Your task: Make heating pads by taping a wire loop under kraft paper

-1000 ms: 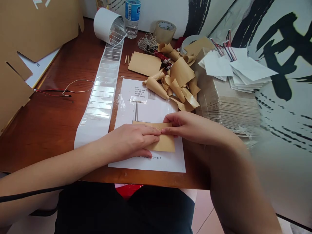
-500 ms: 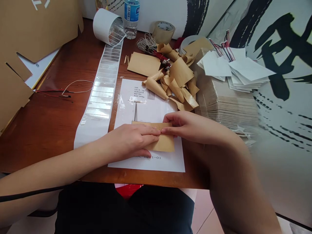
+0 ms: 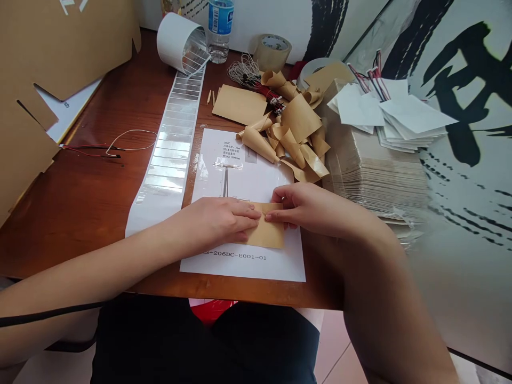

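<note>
A small piece of brown kraft paper (image 3: 269, 236) lies over a printed white sheet (image 3: 280, 268). My left hand (image 3: 228, 220) rests flat on its left part, fingers stretched out and covering that end. With thumb on top and fingers curled at the right edge, my right hand (image 3: 294, 206) pinches the same brown paper. The fingertips of both hands come close together near its middle. Above the paper, thin dark leads (image 3: 225, 181) are taped to the sheet.
Left of the sheet runs a strip of clear labels (image 3: 168, 154) from a roll (image 3: 176, 42). Crumpled brown paper (image 3: 296, 144), bundled wires (image 3: 246, 72) and tape (image 3: 272, 52) lie behind. Stacked white pieces (image 3: 392, 170) stand right; a cardboard box (image 3: 72, 37) stands left.
My left hand has shifted slightly up and drawn its thumb in, uncovering more of the printed line below. My right hand keeps its pinch at the paper's edge. The view has shifted slightly.
</note>
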Demonstrator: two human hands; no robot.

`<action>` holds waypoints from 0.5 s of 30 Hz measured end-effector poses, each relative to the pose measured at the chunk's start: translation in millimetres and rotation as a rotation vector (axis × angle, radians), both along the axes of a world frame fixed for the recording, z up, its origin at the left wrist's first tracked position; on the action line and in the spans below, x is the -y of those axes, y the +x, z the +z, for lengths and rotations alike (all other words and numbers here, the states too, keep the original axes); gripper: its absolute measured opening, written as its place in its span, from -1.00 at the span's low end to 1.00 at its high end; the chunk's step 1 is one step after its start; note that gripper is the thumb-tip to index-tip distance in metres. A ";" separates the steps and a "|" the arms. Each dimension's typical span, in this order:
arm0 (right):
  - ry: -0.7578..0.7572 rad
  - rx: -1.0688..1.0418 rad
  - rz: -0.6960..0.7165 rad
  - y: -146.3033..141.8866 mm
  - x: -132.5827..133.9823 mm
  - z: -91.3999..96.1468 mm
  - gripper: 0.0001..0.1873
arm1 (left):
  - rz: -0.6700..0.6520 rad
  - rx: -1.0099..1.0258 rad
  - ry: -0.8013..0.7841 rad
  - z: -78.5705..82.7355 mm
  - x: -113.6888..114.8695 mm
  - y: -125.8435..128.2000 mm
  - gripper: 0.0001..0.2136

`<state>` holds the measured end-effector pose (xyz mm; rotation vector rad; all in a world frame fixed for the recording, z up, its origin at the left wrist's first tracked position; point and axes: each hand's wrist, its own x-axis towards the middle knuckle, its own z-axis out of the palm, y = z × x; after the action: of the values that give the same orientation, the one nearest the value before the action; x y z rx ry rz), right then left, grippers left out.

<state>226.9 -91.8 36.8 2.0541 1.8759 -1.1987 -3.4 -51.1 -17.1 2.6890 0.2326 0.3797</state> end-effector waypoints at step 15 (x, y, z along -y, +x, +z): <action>0.035 0.053 -0.118 3.9 -2.3 -6.5 -0.61 | -0.001 -0.108 -0.142 8.7 -16.3 -2.9 -0.74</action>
<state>230.8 -89.5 30.3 2.2205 1.7877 -1.1323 -6.2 -34.8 -8.4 2.5716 0.2788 0.2087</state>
